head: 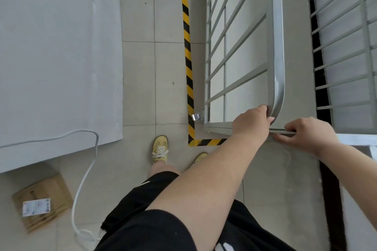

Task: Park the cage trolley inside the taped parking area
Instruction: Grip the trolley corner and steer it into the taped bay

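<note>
Nearest the camera, both bare forearms reach forward over black shorts and yellow shoes [160, 150] standing on the tiled floor [138, 79]. The left hand [252, 119] is wrapped around the rounded near corner of the cage trolley [244, 47], fingers curled behind the post, thumb on the near face. The right hand [308, 135] pinches the near top rail just beside it, fingers closed over the bar. Both hands hold the frame; the left is slightly further forward.

The trolley lies directly ahead of the hands, its long axis running away from the person. Its left side runs roughly parallel to the long strip of striped tape [187, 53], apart from it by a narrow band of floor. The near caster [196, 116] sits against the inner edge of that strip. The trolley's near end stands just beyond the short tape strip [208, 142] across the front. Judged from this, the trolley is essentially within the marked bay; only small squaring remains.

Room to move: little spare on the left. To the right, a second barred frame [344, 47] stands close, separated by a dark gap. Behind and left, a white cable [87, 169] and a cardboard parcel [41, 204] lie on the floor beside a pale grey surface [57, 47], a trip risk when stepping back.
</note>
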A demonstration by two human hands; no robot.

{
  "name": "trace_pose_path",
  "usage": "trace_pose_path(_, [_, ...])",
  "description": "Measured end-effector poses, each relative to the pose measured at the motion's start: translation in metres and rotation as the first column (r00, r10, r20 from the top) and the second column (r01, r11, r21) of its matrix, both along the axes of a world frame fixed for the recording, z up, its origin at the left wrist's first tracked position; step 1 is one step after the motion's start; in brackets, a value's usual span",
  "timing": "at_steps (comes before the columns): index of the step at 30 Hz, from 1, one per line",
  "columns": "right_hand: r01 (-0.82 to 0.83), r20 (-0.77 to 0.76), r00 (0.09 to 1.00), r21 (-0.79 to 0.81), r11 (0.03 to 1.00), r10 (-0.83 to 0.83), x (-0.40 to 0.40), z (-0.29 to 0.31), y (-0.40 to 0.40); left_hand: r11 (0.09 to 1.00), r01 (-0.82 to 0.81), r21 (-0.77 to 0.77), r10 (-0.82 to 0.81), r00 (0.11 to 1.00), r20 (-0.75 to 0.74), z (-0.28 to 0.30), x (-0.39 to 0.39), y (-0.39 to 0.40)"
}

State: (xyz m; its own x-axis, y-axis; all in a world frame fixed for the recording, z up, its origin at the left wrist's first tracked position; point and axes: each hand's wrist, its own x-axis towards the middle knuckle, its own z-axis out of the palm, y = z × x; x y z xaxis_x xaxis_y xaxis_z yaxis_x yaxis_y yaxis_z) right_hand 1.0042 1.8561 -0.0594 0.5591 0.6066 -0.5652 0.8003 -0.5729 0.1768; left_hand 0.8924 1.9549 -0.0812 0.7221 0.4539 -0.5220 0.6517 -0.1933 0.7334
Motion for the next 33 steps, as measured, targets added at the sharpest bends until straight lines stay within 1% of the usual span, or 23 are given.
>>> trace_pose_path(5, [-0.017,0.014,1.0,0.004,1.0,0.017,0.01,-0.001,-0.012,1.0,0.011,0.009,-0.011,1.0,0.005,0.006,0.009,-0.01])
trace_pose_path(9, [-0.023,0.021,1.0,0.003,1.0,0.023,0.017,0.0,-0.015,0.998,-0.03,0.051,0.029,1.0,0.008,0.008,0.017,-0.018])
trace_pose_path(12, [-0.031,0.002,1.0,0.021,0.999,0.031,0.02,-0.001,-0.016,0.99,-0.135,0.051,0.133,0.991,0.025,0.013,0.026,-0.024])
trace_pose_path(15, [-0.051,-0.012,0.999,0.031,0.998,0.051,0.019,-0.001,-0.016,0.962,-0.272,-0.007,0.272,0.962,0.037,0.02,0.035,-0.035])
trace_pose_path(16, [-0.059,-0.012,0.998,0.033,0.998,0.06,0.019,-0.001,-0.016,0.954,-0.299,-0.013,0.299,0.953,0.047,0.022,0.037,-0.038])
trace_pose_path(17, [-0.063,-0.013,0.998,0.036,0.997,0.064,0.019,-0.001,-0.016,0.953,-0.301,0.014,0.3,0.952,0.064,0.023,0.038,-0.042])
trace_pose_path(18, [-0.061,-0.015,0.998,0.041,0.997,0.062,0.019,-0.001,-0.017,0.956,-0.276,0.094,0.269,0.959,0.084,0.022,0.039,-0.044])
trace_pose_path(19, [-0.058,-0.018,0.998,0.048,0.997,0.058,0.02,0.0,-0.017,0.952,-0.218,0.217,0.201,0.975,0.094,0.02,0.039,-0.045])
trace_pose_path(20, [-0.057,-0.022,0.998,0.052,0.997,0.058,0.02,0.0,-0.018,0.931,-0.103,0.35,0.085,0.994,0.066,0.02,0.04,-0.044])
trace_pose_path(21, [-0.065,-0.024,0.998,0.052,0.997,0.066,0.02,0.0,-0.018,0.882,0.06,0.468,-0.066,0.998,-0.004,0.02,0.042,-0.043])
trace_pose_path(22, [-0.081,-0.024,0.996,0.051,0.995,0.083,0.02,0.0,-0.017,0.802,0.227,0.552,-0.213,0.973,-0.09,0.02,0.045,-0.043])
trace_pose_path(23, [-0.102,-0.024,0.994,0.051,0.993,0.104,0.02,0.0,-0.017,0.715,0.368,0.595,-0.328,0.927,-0.179,0.02,0.047,-0.043])
trace_pose_path(24, [-0.12,-0.026,0.992,0.049,0.992,0.121,0.02,0.002,-0.016,0.643,0.471,0.604,-0.4,0.879,-0.26,0.021,0.05,-0.043])
trace_pose_path(25, [-0.126,-0.032,0.991,0.044,0.991,0.127,0.019,0.003,-0.015,0.588,0.546,0.596,-0.436,0.835,-0.336,0.023,0.053,-0.043])
trace_pose_path(27, [-0.115,-0.062,0.991,0.039,0.993,0.118,0.019,0.006,-0.015,0.511,0.634,0.581,-0.461,0.772,-0.437,0.023,0.057,-0.041])
trace_pose_path(28, [-0.103,-0.085,0.991,0.045,0.994,0.107,0.019,0.007,-0.016,0.486,0.643,0.592,-0.476,0.763,-0.437,0.026,0.056,-0.04])
trace_pose_path(29, [-0.091,-0.103,0.99,0.058,0.994,0.097,0.02,0.009,-0.017,0.487,0.618,0.617,-0.495,0.777,-0.388,0.025,0.052,-0.039])
trace_pose_path(30, [-0.088,-0.114,0.989,0.078,0.993,0.097,0.021,0.009,-0.019,0.518,0.561,0.646,-0.513,0.808,-0.29,0.022,0.046,-0.038])
trace_pose_path(31, [-0.095,-0.118,0.987,0.106,0.99,0.107,0.022,0.009,-0.02,0.582,0.437,0.685,-0.499,0.858,-0.124,0.018,0.035,-0.039])
trace_pose_path(32, [-0.092,-0.132,0.985,0.136,0.986,0.11,0.023,0.008,-0.021,0.642,0.282,0.713,-0.445,0.894,0.047,0.015,0.024,-0.041])
trace_pose_path(33, [-0.058,-0.17,0.982,0.169,0.984,0.088,0.024,0.008,-0.021,0.697,0.129,0.706,-0.354,0.917,0.183,0.009,0.013,-0.041])
